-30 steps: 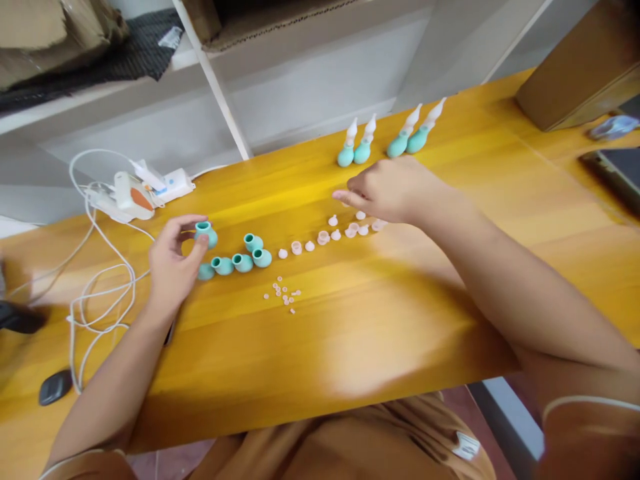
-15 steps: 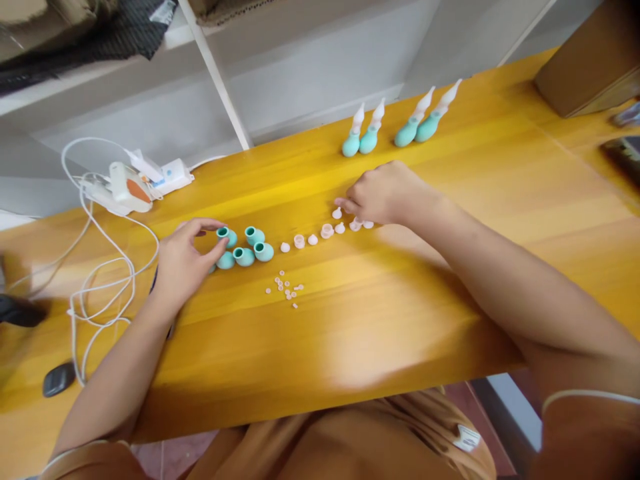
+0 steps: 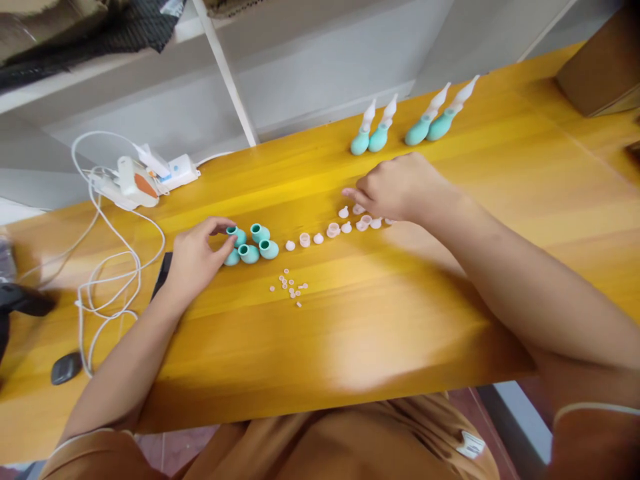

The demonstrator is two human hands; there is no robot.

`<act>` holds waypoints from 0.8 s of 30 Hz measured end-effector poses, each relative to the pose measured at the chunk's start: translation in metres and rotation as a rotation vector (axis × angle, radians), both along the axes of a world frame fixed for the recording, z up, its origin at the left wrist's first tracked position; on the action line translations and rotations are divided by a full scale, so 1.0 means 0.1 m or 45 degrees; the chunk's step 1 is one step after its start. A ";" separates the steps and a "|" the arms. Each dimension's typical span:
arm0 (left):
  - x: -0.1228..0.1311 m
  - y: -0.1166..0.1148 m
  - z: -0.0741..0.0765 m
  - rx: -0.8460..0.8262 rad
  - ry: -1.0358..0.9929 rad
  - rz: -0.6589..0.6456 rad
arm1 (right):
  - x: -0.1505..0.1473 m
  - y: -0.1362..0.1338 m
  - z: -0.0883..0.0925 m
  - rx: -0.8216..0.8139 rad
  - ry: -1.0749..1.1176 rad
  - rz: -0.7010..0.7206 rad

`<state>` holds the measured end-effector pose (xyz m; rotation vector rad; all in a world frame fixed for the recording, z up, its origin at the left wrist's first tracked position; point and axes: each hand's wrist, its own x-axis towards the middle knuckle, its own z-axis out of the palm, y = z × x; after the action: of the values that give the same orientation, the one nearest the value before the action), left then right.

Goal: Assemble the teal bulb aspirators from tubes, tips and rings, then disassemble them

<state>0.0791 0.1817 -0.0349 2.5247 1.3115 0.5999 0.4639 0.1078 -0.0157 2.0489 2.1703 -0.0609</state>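
My left hand has its thumb and fingers closed around a teal rubber bulb with an open neck. Several like it stand close by, among them one bulb at the right of the group. My right hand is curled over the right end of a row of small pale-pink parts; whatever its fingers may hold is hidden. That row has pointed caps and wider ring-shaped pieces. Nearer me lie several tiny pink rings.
At the back, assembled nasal aspirators with teal bulbs and clear tips stand in pairs. White cables and a power strip are on the left, near a dark mouse-like object. A cardboard box sits at the back right.
The whole view has shifted slightly, moving the table items a little to the right. My left hand stays at the same bulb; my right hand remains over the pink parts.
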 end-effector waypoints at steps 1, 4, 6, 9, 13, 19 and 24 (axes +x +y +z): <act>0.00 0.00 -0.01 0.001 0.001 0.001 | 0.00 0.00 0.00 0.021 0.016 -0.017; 0.02 -0.01 -0.02 -0.023 0.002 -0.023 | 0.02 0.01 0.00 0.110 0.034 -0.086; 0.02 -0.02 -0.02 -0.042 -0.006 -0.045 | 0.05 0.01 0.01 0.160 -0.001 -0.128; 0.03 -0.03 -0.01 -0.047 -0.021 -0.038 | 0.14 0.03 0.04 0.232 -0.067 -0.217; 0.04 -0.05 0.01 -0.052 -0.013 -0.038 | 0.42 0.10 0.00 0.549 0.019 -0.388; 0.05 -0.07 0.03 -0.033 -0.035 -0.064 | 0.94 0.27 -0.28 0.965 0.306 -0.406; 0.04 -0.07 0.04 -0.031 -0.041 -0.066 | 1.01 0.37 -0.47 0.825 0.428 -0.279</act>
<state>0.0832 0.1748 -0.0311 2.5106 1.2312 0.6072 0.5649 0.1448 -0.0626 2.7994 2.3609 0.3423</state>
